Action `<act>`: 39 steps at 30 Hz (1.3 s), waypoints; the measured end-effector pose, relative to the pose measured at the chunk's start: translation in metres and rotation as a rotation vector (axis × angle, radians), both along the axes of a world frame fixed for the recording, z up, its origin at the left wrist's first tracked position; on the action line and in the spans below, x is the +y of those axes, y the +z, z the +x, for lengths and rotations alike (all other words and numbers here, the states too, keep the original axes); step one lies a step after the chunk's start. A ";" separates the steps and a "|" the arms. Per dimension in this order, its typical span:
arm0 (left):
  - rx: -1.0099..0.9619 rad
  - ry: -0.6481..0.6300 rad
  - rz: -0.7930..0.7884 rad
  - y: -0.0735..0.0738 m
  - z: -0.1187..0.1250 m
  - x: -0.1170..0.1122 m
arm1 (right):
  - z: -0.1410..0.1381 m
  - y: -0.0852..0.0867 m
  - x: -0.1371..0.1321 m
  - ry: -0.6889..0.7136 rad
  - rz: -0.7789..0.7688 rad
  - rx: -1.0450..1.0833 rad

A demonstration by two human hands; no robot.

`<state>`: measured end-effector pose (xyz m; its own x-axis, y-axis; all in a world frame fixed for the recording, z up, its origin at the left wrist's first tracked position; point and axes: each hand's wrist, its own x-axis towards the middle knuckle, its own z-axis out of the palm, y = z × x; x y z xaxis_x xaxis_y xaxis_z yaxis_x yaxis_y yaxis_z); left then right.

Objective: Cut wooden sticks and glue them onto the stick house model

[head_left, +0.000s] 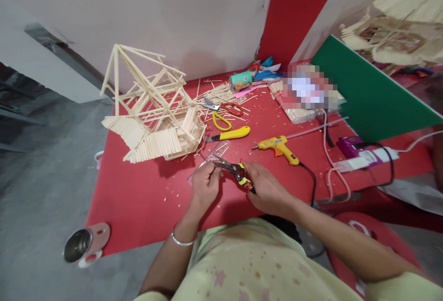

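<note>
My right hand is wrapped round the red, yellow and black handles of a pair of shears. Their dark, parted blades point left, over my left hand. That hand is closed, thumb against fingers, right by the blades; whatever it pinches is too small or hidden to make out. Just beyond it, a clear ruler lies on the red table with short stick pieces on it. A house-like model of wooden sticks stands at the back left.
Behind my hands lie a yellow cutter knife, scissors and loose sticks. A yellow glue gun rests to the right, its cord trailing near a power strip. A steel-lined mug sits at the front left corner. A green board leans at the right.
</note>
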<state>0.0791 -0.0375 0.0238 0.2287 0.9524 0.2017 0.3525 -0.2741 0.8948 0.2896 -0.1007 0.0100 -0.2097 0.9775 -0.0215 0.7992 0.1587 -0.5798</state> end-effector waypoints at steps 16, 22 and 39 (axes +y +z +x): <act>-0.337 -0.068 -0.344 -0.026 -0.001 0.007 | 0.010 -0.002 0.006 -0.062 -0.159 -0.016; -0.243 -0.083 -0.253 -0.024 -0.001 0.007 | 0.011 0.006 0.009 -0.004 -0.099 -0.138; -0.318 -0.069 -0.371 -0.036 0.002 0.001 | 0.006 0.011 0.010 -0.026 -0.156 -0.144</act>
